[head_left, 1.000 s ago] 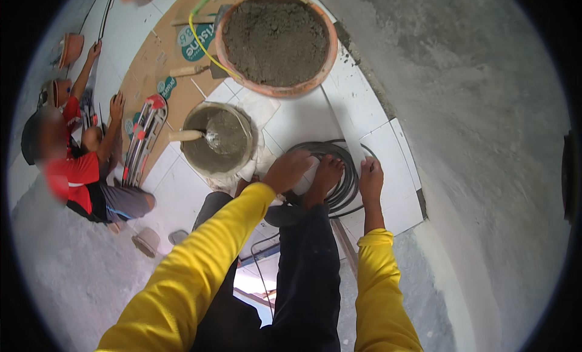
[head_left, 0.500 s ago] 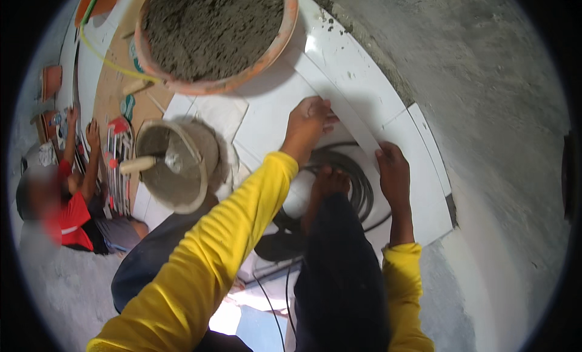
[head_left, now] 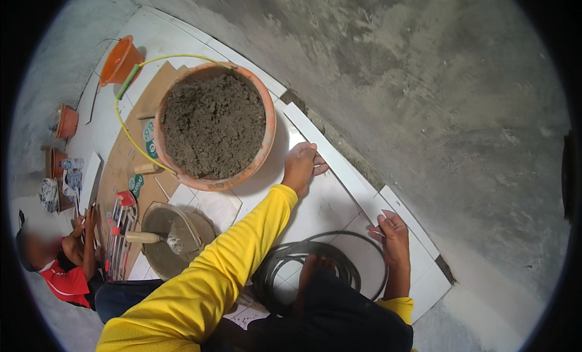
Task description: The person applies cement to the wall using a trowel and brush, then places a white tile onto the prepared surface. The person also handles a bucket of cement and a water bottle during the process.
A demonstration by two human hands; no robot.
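Note:
A narrow white tile strip (head_left: 342, 167) lies on the white tiled floor along the foot of a grey cement wall. My left hand (head_left: 301, 165), in a yellow sleeve, presses flat on the strip's far end beside a large orange tub of grey mortar (head_left: 212, 125). My right hand (head_left: 393, 237) rests with spread fingers on the strip's near end. Neither hand grips anything. My bare foot (head_left: 309, 273) stands inside a coil of black hose (head_left: 303, 270).
A grey bucket with a wooden-handled trowel (head_left: 173, 237) stands by my left knee. A red tile cutter (head_left: 118, 231) lies on cardboard to the left, where another person in a red shirt (head_left: 60, 273) crouches. Small orange buckets (head_left: 118, 61) sit farther back.
The view has swung toward the wall. My left hand has reached farther out along the strip next to the tub, and my right hand has slid down onto the strip's near end.

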